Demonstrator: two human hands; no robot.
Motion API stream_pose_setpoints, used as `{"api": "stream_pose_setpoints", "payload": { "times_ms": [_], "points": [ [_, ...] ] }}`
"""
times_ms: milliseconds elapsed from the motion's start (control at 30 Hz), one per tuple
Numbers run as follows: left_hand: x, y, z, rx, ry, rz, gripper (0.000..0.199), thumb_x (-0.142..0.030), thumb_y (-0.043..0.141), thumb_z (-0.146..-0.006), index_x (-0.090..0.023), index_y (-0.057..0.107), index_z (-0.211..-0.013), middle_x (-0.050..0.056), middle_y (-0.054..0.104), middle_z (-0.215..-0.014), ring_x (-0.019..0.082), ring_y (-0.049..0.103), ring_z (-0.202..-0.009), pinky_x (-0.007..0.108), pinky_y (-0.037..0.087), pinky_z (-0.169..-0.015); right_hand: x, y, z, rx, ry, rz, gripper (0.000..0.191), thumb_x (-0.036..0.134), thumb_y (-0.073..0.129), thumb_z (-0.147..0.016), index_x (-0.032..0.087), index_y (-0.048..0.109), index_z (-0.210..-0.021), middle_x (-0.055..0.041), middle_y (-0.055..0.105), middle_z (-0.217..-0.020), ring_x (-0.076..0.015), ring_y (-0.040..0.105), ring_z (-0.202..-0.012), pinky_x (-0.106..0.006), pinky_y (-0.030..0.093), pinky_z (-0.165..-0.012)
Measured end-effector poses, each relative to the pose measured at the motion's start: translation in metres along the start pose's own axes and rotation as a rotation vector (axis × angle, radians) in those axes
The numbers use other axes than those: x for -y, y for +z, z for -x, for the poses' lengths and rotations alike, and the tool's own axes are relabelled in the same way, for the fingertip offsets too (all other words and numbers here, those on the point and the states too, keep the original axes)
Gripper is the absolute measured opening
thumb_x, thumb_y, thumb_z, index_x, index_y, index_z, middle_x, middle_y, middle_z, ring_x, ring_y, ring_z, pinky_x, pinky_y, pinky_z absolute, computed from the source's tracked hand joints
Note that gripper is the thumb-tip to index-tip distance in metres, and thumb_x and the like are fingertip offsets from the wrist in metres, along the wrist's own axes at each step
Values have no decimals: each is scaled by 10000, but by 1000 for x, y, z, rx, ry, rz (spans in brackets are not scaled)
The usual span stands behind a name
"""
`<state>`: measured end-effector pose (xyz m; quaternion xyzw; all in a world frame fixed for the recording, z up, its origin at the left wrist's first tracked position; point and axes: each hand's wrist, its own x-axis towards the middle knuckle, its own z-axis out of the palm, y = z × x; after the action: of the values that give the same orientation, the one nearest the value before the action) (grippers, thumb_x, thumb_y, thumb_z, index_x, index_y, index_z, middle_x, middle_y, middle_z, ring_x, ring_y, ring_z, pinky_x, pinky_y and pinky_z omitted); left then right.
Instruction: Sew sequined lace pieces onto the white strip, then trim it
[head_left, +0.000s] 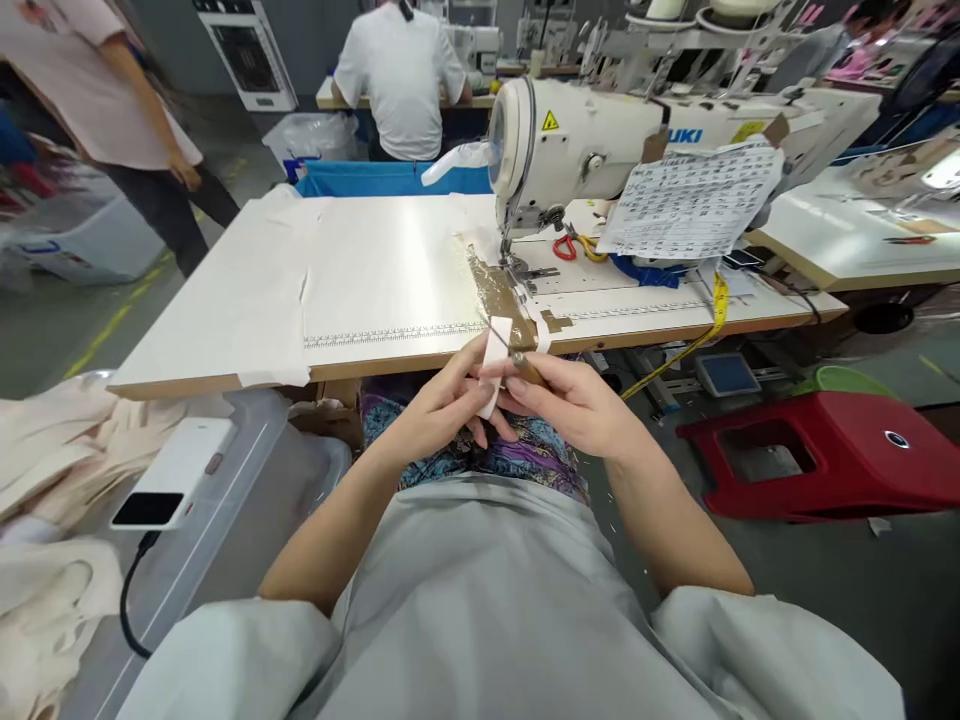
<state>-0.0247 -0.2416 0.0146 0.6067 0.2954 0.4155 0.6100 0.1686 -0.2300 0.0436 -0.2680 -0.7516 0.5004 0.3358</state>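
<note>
In front of the table's edge, my left hand (450, 400) is closed, pinching a short white strip (496, 345) between thumb and fingers. My right hand (574, 400) grips an awl (529, 370) with a brown handle. Its thin metal shaft points up and left across the strip. Both hands are close together above my lap, and some fingertips overlap. Just beyond them stands a white sewing machine (577, 140). A narrow white band (541, 332) hangs over the table edge near its needle area, beside brown tape (495, 290).
Red-handled scissors (565, 246) lie by the machine. A yellow tape measure (720, 300) hangs off the table (375, 280). On my left, a plastic bin (255, 470) carries a white device (176, 470) and beige fabric pieces (82, 440). A red stool (832, 455) stands right. Other people are beyond.
</note>
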Motion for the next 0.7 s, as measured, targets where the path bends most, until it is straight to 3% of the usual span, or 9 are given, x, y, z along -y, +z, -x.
{"api": "stream_pose_setpoints", "payload": {
  "times_ms": [67,167,300,400,500,700],
  "points": [
    [11,-1,-1,-53,43,6,884,-455,596,-925,-262,33,-1579,111,736,-1066,232,742,-839,251,548,-565,-3,-5,-15,-119,-13,-50,307,425,604,-929,202,710,-1112,-14,728,-843,-166,690,-781,-313,575,-760],
    [50,-5,4,-185,42,-44,879,-474,556,-933,-207,17,-1574,121,744,-1041,232,725,-911,298,561,-681,-3,-28,-43,-279,-134,-71,251,393,686,-871,224,732,-1051,-46,747,-1078,-207,691,-1002,-378,569,-897],
    [123,-5,18,-118,-350,-390,515,-370,545,-899,-129,536,-1354,142,706,-1188,267,649,-1123,406,504,-973,2,-71,-80,-385,-264,-51,128,287,670,-898,244,711,-1012,-23,736,-1133,-182,684,-1052,-364,578,-889],
    [163,1,32,-88,-463,-446,363,-329,597,-836,-156,694,-1139,115,708,-1204,304,610,-1194,447,420,-1086,5,-92,-98,-414,-259,-41,89,197,631,-926,221,672,-1002,1,750,-1031,-153,698,-1001,-346,587,-862],
    [174,6,46,-41,-497,-442,338,-382,596,-832,-188,732,-1072,82,710,-1213,315,598,-1217,436,398,-1111,13,-97,-106,-448,-241,-30,174,75,520,-956,183,631,-1035,28,740,-971,-108,693,-958,-309,588,-839],
    [166,3,62,11,-456,-365,502,-514,593,-845,-184,683,-1212,78,634,-1347,288,557,-1275,404,387,-1126,43,-95,-112,-500,-142,-82,235,26,416,-980,148,591,-1079,68,710,-936,-47,686,-811,-266,579,-814]
  ]
}}
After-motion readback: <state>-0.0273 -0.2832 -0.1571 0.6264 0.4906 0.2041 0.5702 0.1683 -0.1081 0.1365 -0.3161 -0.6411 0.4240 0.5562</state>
